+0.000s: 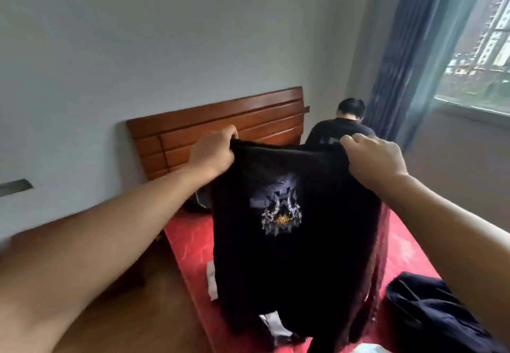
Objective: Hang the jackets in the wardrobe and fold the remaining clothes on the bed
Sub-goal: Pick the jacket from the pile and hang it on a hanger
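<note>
Black garment with a pale printed emblem hangs at frame centre, held up over the red patterned bed. Your left hand grips its top edge at centre left. Your right hand grips the same edge at centre right. Fingers of both hands are curled round the cloth. The cloth hangs loose and reaches down towards the bed; whether it touches cannot be told.

Progress, judged: no folded stack shows on the bed. Unfolded items: dark navy crumpled garment at lower right, white cloth pieces at lower centre, dark heap by the brown wooden headboard. Wardrobe not in frame, so jacket hanging cannot be checked. You appear to be at the spread-out step for this piece; most folding looks outstanding.

Seated person in dark top at the bed's far side, centre right.
</note>
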